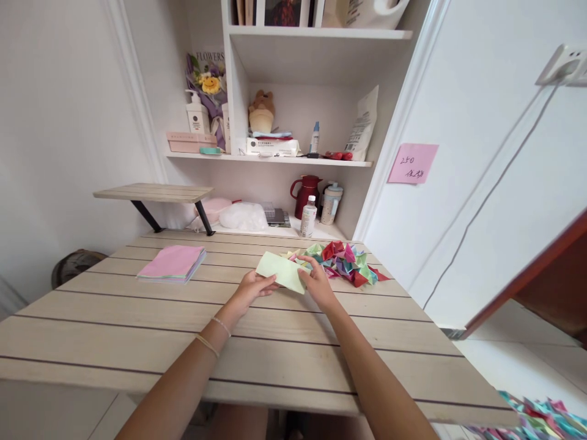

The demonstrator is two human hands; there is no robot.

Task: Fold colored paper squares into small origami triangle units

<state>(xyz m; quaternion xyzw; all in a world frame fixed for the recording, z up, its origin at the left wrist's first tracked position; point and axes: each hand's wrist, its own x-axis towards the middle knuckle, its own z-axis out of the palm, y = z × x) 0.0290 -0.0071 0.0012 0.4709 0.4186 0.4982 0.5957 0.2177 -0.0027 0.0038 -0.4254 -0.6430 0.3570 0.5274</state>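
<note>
The left hand and right hand pinch the green paper; folded pieces lie right of it, stacked sheets left.

Bare slatted tabletop leaves a free path between the left hand and the pink-topped paper stack. Beyond the right hand, a heap of folded paper pieces blocks passage; the black-legged riser shelf obstructs the far left.

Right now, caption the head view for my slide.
Left hand and right hand hold pale green paper; paper stack at left, folded shapes at right.
</note>
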